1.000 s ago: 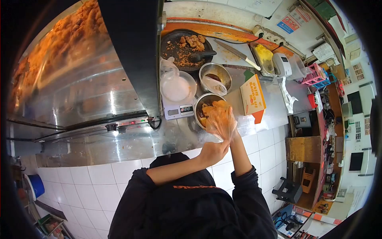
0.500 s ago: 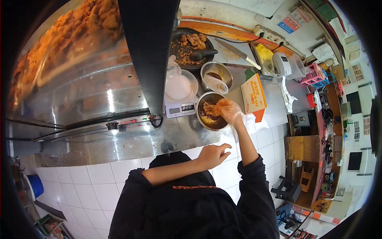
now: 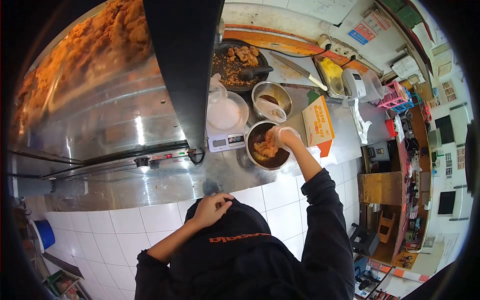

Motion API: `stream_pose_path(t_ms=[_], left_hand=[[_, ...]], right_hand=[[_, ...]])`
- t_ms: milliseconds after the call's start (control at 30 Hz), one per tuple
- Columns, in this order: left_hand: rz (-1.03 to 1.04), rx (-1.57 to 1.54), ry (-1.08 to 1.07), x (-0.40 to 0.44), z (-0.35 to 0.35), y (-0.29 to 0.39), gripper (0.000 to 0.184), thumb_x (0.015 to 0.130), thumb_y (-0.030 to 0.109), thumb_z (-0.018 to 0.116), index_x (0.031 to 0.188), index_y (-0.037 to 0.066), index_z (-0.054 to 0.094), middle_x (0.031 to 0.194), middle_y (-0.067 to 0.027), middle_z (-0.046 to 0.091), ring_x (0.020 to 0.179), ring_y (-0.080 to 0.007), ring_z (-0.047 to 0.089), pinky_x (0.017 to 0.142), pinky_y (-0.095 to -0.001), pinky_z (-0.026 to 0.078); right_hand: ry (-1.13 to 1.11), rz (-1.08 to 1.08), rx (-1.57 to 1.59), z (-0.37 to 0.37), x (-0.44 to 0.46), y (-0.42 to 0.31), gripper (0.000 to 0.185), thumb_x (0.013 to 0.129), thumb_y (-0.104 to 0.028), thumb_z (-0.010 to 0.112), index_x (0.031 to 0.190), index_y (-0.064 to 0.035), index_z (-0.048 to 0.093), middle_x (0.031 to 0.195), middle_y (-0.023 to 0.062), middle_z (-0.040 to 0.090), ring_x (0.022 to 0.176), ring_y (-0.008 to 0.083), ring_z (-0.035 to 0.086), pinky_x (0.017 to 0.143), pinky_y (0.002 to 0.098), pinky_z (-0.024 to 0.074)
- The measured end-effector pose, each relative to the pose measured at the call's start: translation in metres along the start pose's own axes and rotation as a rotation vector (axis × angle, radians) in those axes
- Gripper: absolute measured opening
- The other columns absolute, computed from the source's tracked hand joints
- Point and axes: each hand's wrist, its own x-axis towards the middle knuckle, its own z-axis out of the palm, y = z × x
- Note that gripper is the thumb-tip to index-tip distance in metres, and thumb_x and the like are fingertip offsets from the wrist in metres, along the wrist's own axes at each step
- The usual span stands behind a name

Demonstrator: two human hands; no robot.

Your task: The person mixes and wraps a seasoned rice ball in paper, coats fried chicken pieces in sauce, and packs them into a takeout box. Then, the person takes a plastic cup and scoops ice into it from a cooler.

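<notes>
Lowering of the right hand: the right hand (image 3: 284, 139), covered in clear thin plastic, was held higher at the bowl's edge half a second ago and now sits down inside the rim.
Right-hand grip: the fingers are bent around a craggy orange-brown fried piece (image 3: 264, 149); how firmly they press cannot be told.
Left hand: this bare hand (image 3: 212, 210) was just beside the bowl and has drawn back in front of the black cloth apron (image 3: 240, 220); its fingers are loosely curled, with nothing seen in them.
Meaning of the change: the handling appears to have become one-handed, with the piece probably being worked in sauce.
Nearest bowl: a round silver metal bowl (image 3: 269, 167) contains the fried piece, dark reddish-brown sauce (image 3: 258, 132) and a yellowish patch near the lower left.
Second bowl: another round silver metal bowl (image 3: 287, 93), just behind, has something dark brown and a clear plastic container (image 3: 270, 109) tilted inside it.
Scale: a pale lavender kitchen scale (image 3: 219, 145) bears a round translucent dish (image 3: 224, 111).
Stone dish: a wide black mortar (image 3: 237, 86) holds crumbs, fried chunks (image 3: 244, 56) and a dark pestle (image 3: 256, 73).
Carton: a white-and-orange printed box (image 3: 318, 121) stands right of the bowls.
</notes>
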Motion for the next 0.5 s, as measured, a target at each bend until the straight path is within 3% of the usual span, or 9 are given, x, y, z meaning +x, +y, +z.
stream_pose_path(t_ms=[67,133,167,233,300,367,500], left_hand=[[-0.055,-0.088,-0.013,-0.004,-0.001,-0.006,0.017,0.086,0.012,0.054,0.101,0.005,0.059,0.058,-0.0017,0.055,0.046,-0.0067,0.051,0.043,-0.0206,0.039],[-0.087,-0.208,0.061,-0.005,0.001,-0.013,0.017,0.087,0.01,0.053,0.101,0.003,0.058,0.059,-0.0016,0.054,0.046,-0.0057,0.049,0.043,-0.0194,0.039],[-0.084,-0.207,0.062,-0.005,0.002,-0.017,0.017,0.087,0.01,0.053,0.101,0.003,0.058,0.059,-0.0016,0.054,0.046,-0.0057,0.049,0.043,-0.0194,0.039],[-0.053,-0.251,0.136,-0.005,0.002,-0.021,0.017,0.087,0.009,0.052,0.101,0.001,0.058,0.059,-0.0017,0.053,0.047,-0.0052,0.048,0.043,-0.0191,0.039],[-0.072,-0.235,0.151,-0.005,-0.003,-0.015,0.017,0.087,0.009,0.052,0.101,0.001,0.058,0.06,-0.0016,0.053,0.047,-0.0051,0.048,0.043,-0.0191,0.039],[-0.096,-0.211,0.156,-0.006,-0.007,-0.013,0.017,0.087,0.009,0.051,0.101,0.002,0.058,0.06,-0.0015,0.053,0.047,-0.0051,0.048,0.043,-0.0191,0.039],[-0.055,-0.171,0.174,-0.001,-0.006,-0.015,0.016,0.087,0.011,0.053,0.099,0.004,0.058,0.059,-0.0008,0.054,0.046,-0.0054,0.049,0.043,-0.0198,0.038]], right_hand=[[-0.085,-0.035,0.022,0.016,0.012,0.01,0.028,0.067,-0.012,0.062,0.094,-0.0135,0.065,0.09,0.0105,0.064,0.083,0.0275,0.062,0.07,0.0355,0.0485],[0.14,0.008,0.183,0.026,0.008,0.003,0.023,0.067,-0.014,0.063,0.09,-0.0115,0.064,0.086,0.0109,0.064,0.078,0.0285,0.061,0.069,0.037,0.0485],[0.142,0.008,0.181,0.029,0.002,0.003,0.023,0.067,-0.014,0.063,0.09,-0.0115,0.064,0.086,0.0109,0.064,0.078,0.0285,0.061,0.069,0.037,0.0485],[0.405,0.011,0.022,0.011,-0.022,-0.027,0.024,0.068,-0.017,0.064,0.09,-0.0117,0.062,0.08,0.0127,0.062,0.077,0.0278,0.061,0.069,0.0375,0.0484],[0.396,0.117,0.108,0.019,-0.025,-0.043,0.025,0.07,-0.022,0.064,0.092,-0.009,0.061,0.08,0.0145,0.061,0.079,0.0292,0.06,0.071,0.0372,0.0491],[0.316,0.194,-0.181,0.028,-0.033,-0.065,0.031,0.071,-0.025,0.065,0.094,-0.0061,0.059,0.087,0.0164,0.061,0.084,0.0316,0.059,0.075,0.0378,0.0491],[0.267,0.269,-0.34,0.03,-0.033,-0.087,0.03,0.073,-0.029,0.064,0.09,-0.0039,0.062,0.096,0.014,0.061,0.087,0.0268,0.06,0.077,0.0379,0.0499]])
